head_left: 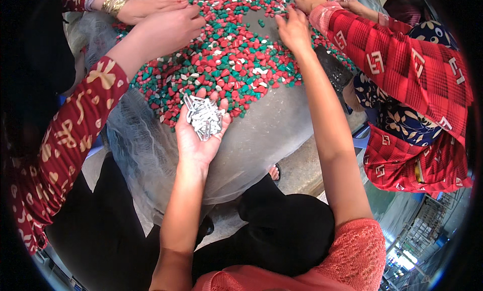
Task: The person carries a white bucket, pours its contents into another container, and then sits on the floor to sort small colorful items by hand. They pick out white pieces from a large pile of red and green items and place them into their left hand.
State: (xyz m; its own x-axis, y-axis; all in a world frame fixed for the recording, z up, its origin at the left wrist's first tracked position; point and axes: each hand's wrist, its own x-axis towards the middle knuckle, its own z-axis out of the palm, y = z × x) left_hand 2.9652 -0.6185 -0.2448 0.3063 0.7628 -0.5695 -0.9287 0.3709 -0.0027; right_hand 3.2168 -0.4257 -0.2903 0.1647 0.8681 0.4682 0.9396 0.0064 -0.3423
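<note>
My left hand [198,140] is palm up at the near edge of the table. In its cupped palm lies a heap of small white and silver oblong clip-like pieces [205,119]; their exact kind I cannot make out. Under and beyond its fingertips spreads a wide layer of small red, green and white pieces [226,69]. Further off to the right, my right hand [293,32] reaches over this layer with thumb and fingers apart, beside a bare grey patch of the tabletop. Nothing shows between its fingers.
The table [256,125] has a grey sheet-like surface, with pale netting [141,145] hanging at its left side. A person's patterned red sleeve [75,145] and hands come in from the left. Another person in a red plaid sleeve [397,64] works close on the right.
</note>
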